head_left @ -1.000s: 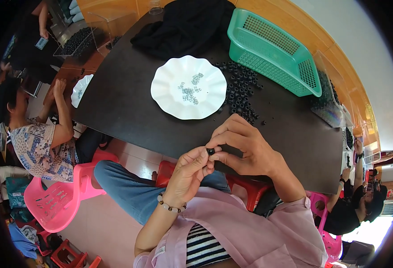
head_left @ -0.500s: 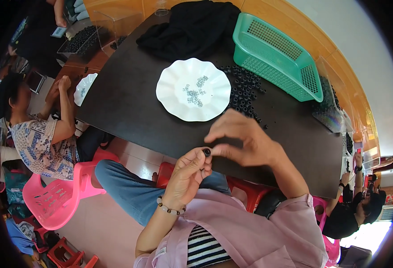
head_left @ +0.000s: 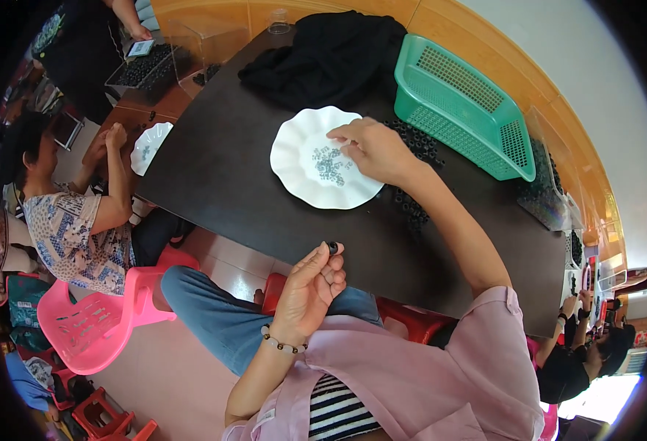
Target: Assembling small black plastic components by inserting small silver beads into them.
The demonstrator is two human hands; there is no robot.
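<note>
My left hand (head_left: 310,285) is closed, pinching a small black ring-shaped part (head_left: 332,248) between thumb and fingertips, just off the table's near edge. My right hand (head_left: 376,151) reaches over the right side of a white scalloped plate (head_left: 294,180). Its fingers are bent, with thumb and forefinger apart above the dish. Tiny clear pieces (head_left: 328,167) lie heaped in the plate's middle, close to those fingertips. Beside the plate, partly behind my right hand and forearm, spreads a pile of black ring-shaped parts (head_left: 420,143).
A green plastic basket (head_left: 459,121) stands at the back right, near a clear bin (head_left: 545,184) of dark parts. Black cloth (head_left: 331,55) lies at the back. On the left, a person (head_left: 73,220) sits by another white plate (head_left: 147,151) and a pink chair (head_left: 88,323).
My right hand has moved from beside my left hand up and away to the plate. My left hand still holds the black part, now tilted differently. The whole view has shifted slightly.
</note>
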